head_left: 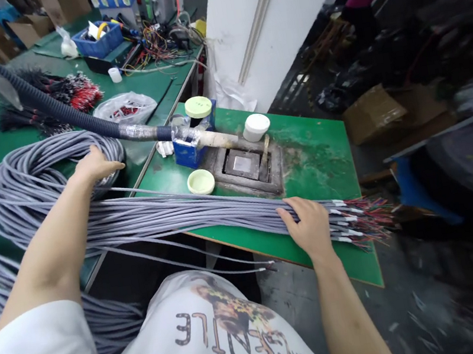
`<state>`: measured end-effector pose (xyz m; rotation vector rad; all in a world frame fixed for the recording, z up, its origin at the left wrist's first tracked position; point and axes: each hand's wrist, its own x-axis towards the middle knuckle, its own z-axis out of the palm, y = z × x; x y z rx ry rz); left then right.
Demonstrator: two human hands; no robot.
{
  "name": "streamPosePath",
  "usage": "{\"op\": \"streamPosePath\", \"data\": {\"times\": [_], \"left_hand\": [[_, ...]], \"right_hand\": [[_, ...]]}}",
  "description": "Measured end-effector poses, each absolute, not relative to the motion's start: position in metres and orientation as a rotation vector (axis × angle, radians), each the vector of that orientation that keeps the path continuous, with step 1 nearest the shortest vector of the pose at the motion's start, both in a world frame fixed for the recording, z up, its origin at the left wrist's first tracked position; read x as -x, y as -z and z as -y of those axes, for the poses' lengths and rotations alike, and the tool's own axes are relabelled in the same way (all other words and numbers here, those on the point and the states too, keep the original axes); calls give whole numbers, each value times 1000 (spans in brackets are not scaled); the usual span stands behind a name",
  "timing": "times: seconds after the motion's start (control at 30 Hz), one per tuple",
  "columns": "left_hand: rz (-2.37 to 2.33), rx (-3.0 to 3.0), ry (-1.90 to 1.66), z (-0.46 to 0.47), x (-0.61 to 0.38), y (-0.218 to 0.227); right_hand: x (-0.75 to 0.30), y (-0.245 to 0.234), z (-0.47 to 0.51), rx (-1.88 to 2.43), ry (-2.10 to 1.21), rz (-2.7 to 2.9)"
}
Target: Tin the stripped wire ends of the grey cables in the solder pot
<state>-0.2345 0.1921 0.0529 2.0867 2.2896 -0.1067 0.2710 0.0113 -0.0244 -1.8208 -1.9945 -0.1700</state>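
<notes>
Lying across the near edge of the green worktop (316,146), the bundle of grey cables (206,211) runs from nine o'clock to three o'clock, with its stripped ends (360,220) fanning out in red and other colours past the worktop's right edge. The right hand (311,225) lies palm down on the bundle just short of those ends, fingers stretched out and slightly spread. It presses on the cables rather than closing round them. The left hand (95,165) is at ten o'clock of the bundle, also open, its fingers together and laid loosely over the top of the one big coil (29,174) that the same grey cables form. Two hands are in view, both of them the person's own.

At twelve o'clock of the bundle sits one dark metal tray (244,167) sunk in the worktop. Two pale green lids show: one lying flat (201,181) at the tray's nine o'clock, one on a jar (198,106) at its eleven o'clock. One white jar (255,126) stands at the tray's one o'clock and one blue box (187,152) at its ten o'clock. A single dark corrugated hose (74,116) comes in from the upper left and ends over the tray.
</notes>
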Motion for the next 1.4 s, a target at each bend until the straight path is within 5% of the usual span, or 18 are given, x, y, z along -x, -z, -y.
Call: {"op": "streamPosePath", "data": {"times": [0.17,0.33,0.53,0.73,1.07,1.17,1.4], "left_hand": [[-2399,-1837,206,-171,210,-68],[-2281,-2418,-108,-94,188,-88],[-1026,-2395,86,-1,148,-77],[-611,-2820,-92,-9,73,-40],[-857,-3116,-408,-41,-17,8],[-798,-3093,-429,-50,-25,11],[-823,-2751,-455,-86,-31,0]], "right_hand": [[-270,25,-12,1855,159,1967],[-274,29,-18,1792,151,1998],[-271,30,-20,1843,93,1970],[-260,4,10,1766,0,1789],[-187,23,93,1573,-1303,1168],[-182,31,92,1611,-1241,1159],[-194,16,66,1799,-510,1729]]}}
